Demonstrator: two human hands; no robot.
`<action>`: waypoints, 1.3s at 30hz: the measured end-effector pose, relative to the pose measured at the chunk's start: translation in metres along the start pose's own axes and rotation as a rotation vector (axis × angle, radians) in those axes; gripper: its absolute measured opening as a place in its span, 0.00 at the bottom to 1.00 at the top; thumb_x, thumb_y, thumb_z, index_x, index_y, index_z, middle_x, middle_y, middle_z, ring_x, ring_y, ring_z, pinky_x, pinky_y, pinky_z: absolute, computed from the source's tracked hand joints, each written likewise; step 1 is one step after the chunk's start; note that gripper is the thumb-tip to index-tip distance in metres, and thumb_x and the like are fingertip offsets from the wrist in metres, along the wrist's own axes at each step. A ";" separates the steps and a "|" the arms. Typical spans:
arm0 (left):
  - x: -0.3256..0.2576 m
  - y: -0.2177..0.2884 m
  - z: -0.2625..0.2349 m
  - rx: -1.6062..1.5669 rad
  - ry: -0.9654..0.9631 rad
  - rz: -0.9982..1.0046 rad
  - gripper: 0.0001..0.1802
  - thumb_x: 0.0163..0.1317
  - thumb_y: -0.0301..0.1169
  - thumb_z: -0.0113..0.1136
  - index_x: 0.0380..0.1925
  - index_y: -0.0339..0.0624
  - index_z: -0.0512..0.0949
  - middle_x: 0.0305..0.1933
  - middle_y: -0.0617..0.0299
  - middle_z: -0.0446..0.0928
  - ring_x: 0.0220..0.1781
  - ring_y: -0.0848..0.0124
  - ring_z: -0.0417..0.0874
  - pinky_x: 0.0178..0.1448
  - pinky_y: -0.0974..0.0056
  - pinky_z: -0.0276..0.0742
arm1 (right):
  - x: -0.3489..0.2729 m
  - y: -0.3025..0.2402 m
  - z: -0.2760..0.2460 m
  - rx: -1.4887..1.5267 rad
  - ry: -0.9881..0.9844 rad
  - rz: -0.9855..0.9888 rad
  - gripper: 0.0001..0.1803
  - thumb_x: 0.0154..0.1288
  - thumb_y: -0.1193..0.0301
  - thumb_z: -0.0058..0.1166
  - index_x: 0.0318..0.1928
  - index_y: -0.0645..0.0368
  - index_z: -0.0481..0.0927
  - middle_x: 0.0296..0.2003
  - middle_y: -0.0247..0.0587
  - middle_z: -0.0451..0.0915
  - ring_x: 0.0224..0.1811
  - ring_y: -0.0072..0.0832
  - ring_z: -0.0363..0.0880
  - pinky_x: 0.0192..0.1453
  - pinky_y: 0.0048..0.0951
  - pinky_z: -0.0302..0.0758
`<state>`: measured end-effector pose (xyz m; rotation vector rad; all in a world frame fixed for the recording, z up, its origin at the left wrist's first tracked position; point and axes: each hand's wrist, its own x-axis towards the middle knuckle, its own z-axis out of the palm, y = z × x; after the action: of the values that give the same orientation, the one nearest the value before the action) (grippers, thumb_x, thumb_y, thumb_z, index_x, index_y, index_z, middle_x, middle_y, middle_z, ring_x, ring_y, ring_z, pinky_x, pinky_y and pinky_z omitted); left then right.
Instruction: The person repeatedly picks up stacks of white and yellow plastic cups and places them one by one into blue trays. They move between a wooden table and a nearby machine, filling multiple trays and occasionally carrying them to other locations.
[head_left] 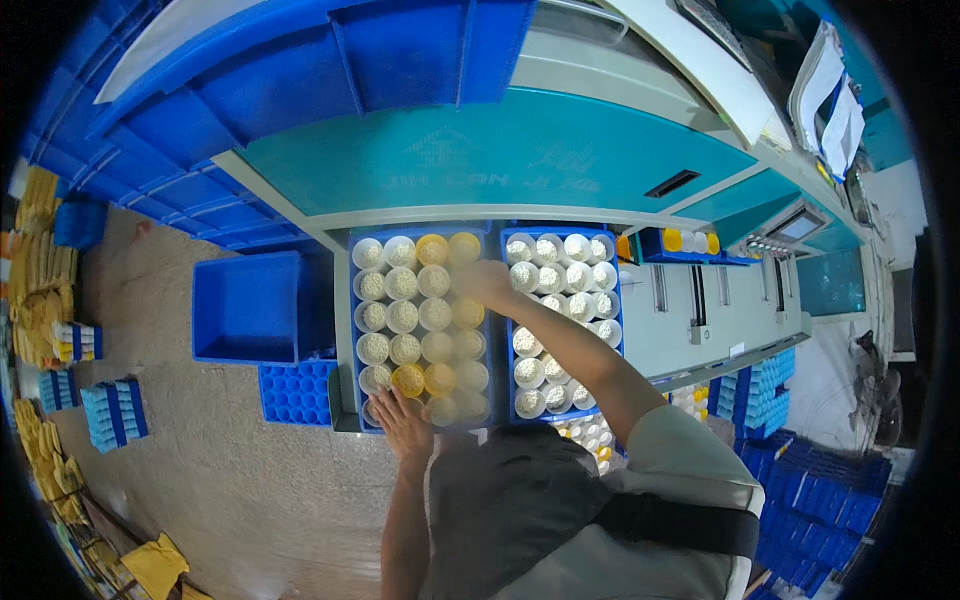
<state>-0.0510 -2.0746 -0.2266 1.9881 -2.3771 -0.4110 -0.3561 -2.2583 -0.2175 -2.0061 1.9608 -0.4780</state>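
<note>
In front of me a blue tray (354,345) holds rows of white and yellow cups, many filled with small white pellets. My left hand (404,428) lies at the tray's near-left corner, fingers stretched out against a white cup (375,379) and close to a yellow cup (408,380). Over the tray's far right side is my right hand (483,287), with its fingers smeared, so what it holds, if anything, cannot be made out. Cups in the right columns look hazy. A second blue tray (619,345) of filled white cups sits to the right, partly behind my right forearm.
A teal and grey machine (480,160) runs along the far side, with large blue crates (330,70) at upper left. A blue bin (245,310) and a round-pocket blue tray (297,393) stand at left. Blue racks (825,510) are stacked at lower right.
</note>
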 end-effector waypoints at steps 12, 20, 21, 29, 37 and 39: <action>0.009 0.000 -0.009 -0.103 0.017 0.051 0.51 0.61 0.44 0.67 0.75 0.32 0.50 0.79 0.33 0.46 0.81 0.33 0.42 0.81 0.38 0.45 | 0.077 0.049 0.019 1.486 0.122 0.857 0.18 0.74 0.68 0.57 0.55 0.70 0.78 0.47 0.48 0.85 0.42 0.33 0.86 0.41 0.32 0.84; 0.092 0.108 -0.074 -0.565 -0.121 0.307 0.44 0.59 0.26 0.68 0.74 0.37 0.57 0.76 0.32 0.49 0.77 0.35 0.52 0.73 0.41 0.63 | -0.088 0.101 -0.129 0.222 -0.012 0.404 0.33 0.54 0.67 0.69 0.63 0.47 0.78 0.57 0.46 0.82 0.58 0.41 0.81 0.59 0.40 0.79; 0.109 0.137 -0.073 -0.623 -0.163 0.362 0.45 0.57 0.25 0.68 0.74 0.39 0.58 0.76 0.32 0.49 0.77 0.35 0.54 0.72 0.43 0.65 | -0.100 0.114 -0.138 0.072 -0.038 0.421 0.37 0.53 0.67 0.70 0.66 0.46 0.75 0.61 0.48 0.77 0.61 0.42 0.78 0.62 0.41 0.77; 0.185 0.330 -0.027 -0.466 -0.307 0.297 0.49 0.50 0.12 0.63 0.72 0.61 0.63 0.76 0.36 0.44 0.71 0.30 0.59 0.68 0.44 0.72 | -0.133 0.193 -0.099 0.192 -0.035 0.454 0.50 0.44 0.79 0.68 0.71 0.42 0.65 0.72 0.58 0.51 0.72 0.60 0.60 0.69 0.50 0.70; 0.192 0.347 0.014 -0.425 -0.198 0.184 0.39 0.51 0.12 0.59 0.64 0.53 0.67 0.68 0.37 0.56 0.64 0.34 0.65 0.60 0.45 0.77 | -0.117 0.184 -0.104 0.134 -0.034 0.478 0.44 0.41 0.80 0.68 0.63 0.48 0.69 0.65 0.60 0.61 0.60 0.60 0.73 0.60 0.49 0.77; 0.192 0.345 0.012 -0.582 -0.224 0.148 0.34 0.54 0.15 0.58 0.62 0.51 0.68 0.67 0.36 0.58 0.64 0.35 0.66 0.60 0.45 0.76 | -0.117 0.179 -0.118 0.207 -0.073 0.514 0.40 0.44 0.81 0.66 0.62 0.50 0.72 0.66 0.61 0.62 0.61 0.57 0.74 0.61 0.48 0.77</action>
<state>-0.4226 -2.2042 -0.1960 1.5578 -2.1430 -1.2066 -0.5703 -2.1439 -0.1920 -1.3091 2.1713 -0.4477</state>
